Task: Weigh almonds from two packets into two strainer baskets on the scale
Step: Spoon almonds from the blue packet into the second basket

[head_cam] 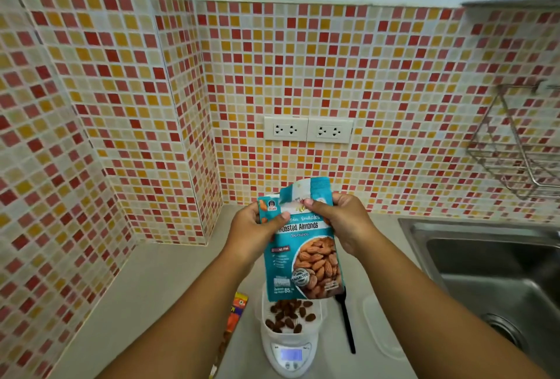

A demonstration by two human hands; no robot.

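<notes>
I hold the teal almond packet [303, 245] upright in front of me, above the scale [289, 354]; its long axis runs top to bottom, leaning a little so the top tips toward the wall and slightly right. The printed face looks back at me, with "Roasted Almonds" reading level and a picture of brown almonds on the lower half. The packet is glossy, crinkled film, flat and rectangular, and its top edge is bent and parted where I grip it.

My left hand [257, 224] pinches the upper left corner, thumb pressed on the front, fingers curled behind. My right hand [339, 218] pinches the upper right part of the top the same way, thumb on the front near the middle of the torn strip.

Directly beneath the packet's bottom edge, a white plastic strainer basket [266, 303] sits on the scale; it holds loose almonds [289, 316], dark brown, oval and matte, spread in a thin layer. The scale is white, smooth and rounded, with a pale lit display facing me; I cannot read the figures.

Just right of the scale a thin black utensil [347, 321] lies on the beige countertop [145, 287], its long axis running away from me. Further right lies a clear, rounded-rectangular plastic lid [380, 327]. To the left of the scale, an orange and yellow wrapper [235, 315] lies lengthwise. A steel sink [491, 272] is on the right.
</notes>
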